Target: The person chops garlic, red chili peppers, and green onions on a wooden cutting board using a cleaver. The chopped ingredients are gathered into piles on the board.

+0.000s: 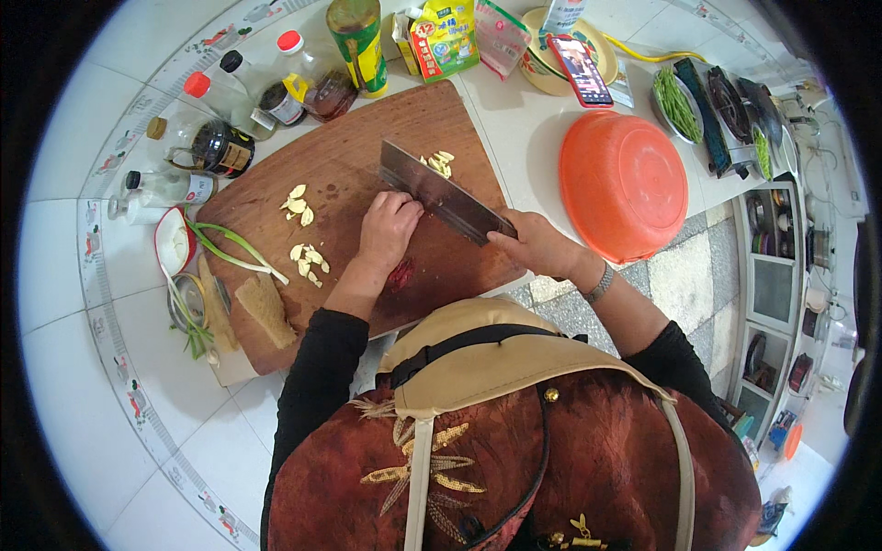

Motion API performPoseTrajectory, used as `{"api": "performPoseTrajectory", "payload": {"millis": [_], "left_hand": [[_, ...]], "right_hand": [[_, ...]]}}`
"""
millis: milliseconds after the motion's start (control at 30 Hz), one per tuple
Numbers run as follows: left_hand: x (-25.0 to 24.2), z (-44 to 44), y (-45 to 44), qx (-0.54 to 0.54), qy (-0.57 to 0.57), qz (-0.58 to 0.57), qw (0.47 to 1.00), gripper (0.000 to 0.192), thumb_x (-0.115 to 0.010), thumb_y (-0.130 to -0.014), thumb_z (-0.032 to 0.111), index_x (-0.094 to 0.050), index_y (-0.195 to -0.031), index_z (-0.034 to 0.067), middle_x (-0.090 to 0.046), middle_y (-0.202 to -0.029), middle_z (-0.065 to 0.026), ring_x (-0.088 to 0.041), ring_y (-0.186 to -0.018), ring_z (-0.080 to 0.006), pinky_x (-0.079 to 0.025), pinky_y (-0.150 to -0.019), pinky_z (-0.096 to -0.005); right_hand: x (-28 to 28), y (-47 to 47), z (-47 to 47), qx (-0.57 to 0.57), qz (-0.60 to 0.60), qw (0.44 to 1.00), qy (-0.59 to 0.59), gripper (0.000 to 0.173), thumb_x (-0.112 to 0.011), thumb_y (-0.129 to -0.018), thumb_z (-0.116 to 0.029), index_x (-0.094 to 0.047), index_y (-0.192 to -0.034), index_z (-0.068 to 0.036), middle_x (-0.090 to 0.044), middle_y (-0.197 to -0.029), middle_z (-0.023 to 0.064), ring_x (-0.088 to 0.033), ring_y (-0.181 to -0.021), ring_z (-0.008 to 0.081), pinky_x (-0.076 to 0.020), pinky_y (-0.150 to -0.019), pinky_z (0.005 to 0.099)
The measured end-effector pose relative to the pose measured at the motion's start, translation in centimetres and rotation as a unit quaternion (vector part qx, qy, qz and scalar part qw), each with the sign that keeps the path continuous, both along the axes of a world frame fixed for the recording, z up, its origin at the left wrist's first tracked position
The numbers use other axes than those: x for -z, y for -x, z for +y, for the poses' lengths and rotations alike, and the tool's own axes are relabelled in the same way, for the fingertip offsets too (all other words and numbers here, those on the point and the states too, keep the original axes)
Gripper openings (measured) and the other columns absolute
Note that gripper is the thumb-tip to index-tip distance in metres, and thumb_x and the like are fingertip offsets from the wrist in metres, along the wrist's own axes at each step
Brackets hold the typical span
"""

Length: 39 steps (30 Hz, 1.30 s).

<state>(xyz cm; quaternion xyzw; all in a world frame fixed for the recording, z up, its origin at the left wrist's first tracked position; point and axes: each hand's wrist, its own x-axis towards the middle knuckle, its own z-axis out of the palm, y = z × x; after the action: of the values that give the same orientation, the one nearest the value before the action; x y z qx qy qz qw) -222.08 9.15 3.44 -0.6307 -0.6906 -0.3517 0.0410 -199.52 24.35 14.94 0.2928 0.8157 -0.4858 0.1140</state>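
Observation:
A wide cleaver (441, 196) is in my right hand (534, 241), which grips its handle near the right side of the wooden cutting board (344, 151). My left hand (393, 224) rests on the board with its fingers curled against the blade; whatever lies under the fingertips is hidden. Just behind the blade is a small pile of sliced garlic (444, 163), partly covered by it. Two more groups of garlic slices, one farther back (298, 205) and one closer (309, 262), lie left of my left hand. Dark red pieces (401, 275) of food sit near my left wrist.
Bottles (220, 148) line the board's back left edge. Spring onions (234, 244) and a loofah-like pad (265, 310) lie at left. An upturned orange basin (623, 186) stands right, near a phone (582, 69) leaning on a bowl (537, 69) and a dish of green beans (677, 107).

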Motion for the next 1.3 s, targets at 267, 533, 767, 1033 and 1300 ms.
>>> {"api": "performPoseTrajectory", "payload": {"millis": [267, 533, 767, 1033, 1300], "left_hand": [[0.7, -0.1, 0.7, 0.021, 0.052, 0.0, 0.998, 0.016, -0.076, -0.076, 0.003, -0.069, -0.091, 0.003, -0.065, -0.093, -0.0102, -0.062, -0.09, -0.0319, -0.055, -0.077, -0.0399], [-0.4, -0.3, 0.7, 0.018, 0.037, 0.002, 0.999, 0.013, -0.075, -0.078, 0.002, -0.068, -0.089, 0.002, -0.065, -0.094, -0.013, -0.062, -0.09, -0.0342, -0.054, -0.078, -0.0422], [0.5, -0.1, 0.3, -0.055, 0.034, 0.0, 0.998, 0.014, -0.072, -0.084, 0.004, -0.07, -0.097, 0.004, -0.068, -0.096, -0.0133, -0.063, -0.092, -0.0361, -0.053, -0.08, -0.0448], [-0.8, -1.9, 4.0, -0.124, 0.111, -0.195, 0.967, 0.014, -0.073, -0.09, 0.013, -0.072, -0.102, 0.006, -0.073, -0.094, -0.0137, -0.072, -0.084, -0.0252, -0.056, -0.074, -0.0353], [-2.8, -9.0, 3.9, -0.07, 0.223, -0.238, 0.943, 0.015, -0.073, -0.089, 0.021, -0.073, -0.095, 0.007, -0.069, -0.086, -0.0131, -0.067, -0.076, -0.0279, -0.053, -0.07, -0.0369]], "right_hand": [[3.3, 3.3, -1.8, -0.013, 0.077, 0.991, -0.112, 0.034, -0.061, -0.098, -0.026, -0.06, -0.115, 0.004, -0.067, -0.09, 0.0296, -0.066, -0.087, 0.0469, -0.0523, -0.076, 0.0512], [4.7, 7.1, -2.0, -0.005, 0.106, 0.979, -0.174, 0.037, -0.062, -0.097, -0.03, -0.062, -0.115, 0.003, -0.069, -0.093, 0.029, -0.066, -0.09, 0.0478, -0.0527, -0.079, 0.0523], [1.4, 2.8, -1.1, 0.05, 0.129, 0.981, -0.136, 0.037, -0.064, -0.098, -0.033, -0.064, -0.105, 0.004, -0.066, -0.085, 0.028, -0.065, -0.08, 0.0446, -0.0511, -0.074, 0.0474], [-2.0, -0.6, 0.1, 0.031, 0.086, 0.987, -0.129, 0.033, -0.064, -0.097, -0.031, -0.064, -0.098, 0.002, -0.064, -0.078, 0.0255, -0.064, -0.075, 0.0444, -0.05, -0.069, 0.0475], [0.4, -2.7, -0.7, -0.084, 0.045, 0.994, -0.059, 0.033, -0.065, -0.095, -0.031, -0.064, -0.097, 0.002, -0.063, -0.077, 0.0266, -0.063, -0.073, 0.0415, -0.0489, -0.069, 0.0461]]}}
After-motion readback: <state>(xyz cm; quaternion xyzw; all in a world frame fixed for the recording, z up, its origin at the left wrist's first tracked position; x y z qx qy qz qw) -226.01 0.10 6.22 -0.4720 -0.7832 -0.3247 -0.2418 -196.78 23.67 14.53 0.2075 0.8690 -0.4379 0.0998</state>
